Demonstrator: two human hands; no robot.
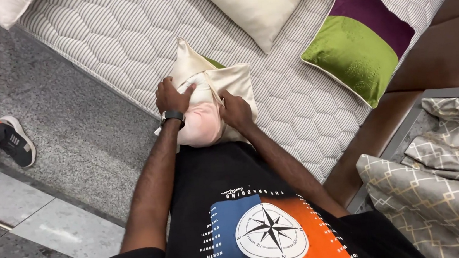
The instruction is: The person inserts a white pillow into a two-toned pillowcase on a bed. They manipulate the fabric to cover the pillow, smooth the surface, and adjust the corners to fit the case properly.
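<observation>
A cream cushion cover [236, 80] lies at the near edge of the quilted mattress [114, 39], with a pale pink cushion insert [202, 125] bulging out of its open end towards me. My left hand [172, 95], with a black watch on the wrist, presses on the top of the insert and the cover's edge. My right hand [235, 110] grips the cover's open edge on the other side of the insert. A sliver of green fabric [215, 63] shows under the cover.
A large cream pillow [259, 0] lies at the far side of the mattress. A green and purple cushion [358, 41] rests to the right. Patterned grey bedding [442, 181] is heaped at the lower right. Another person's shoes [15, 141] stand on the floor at left.
</observation>
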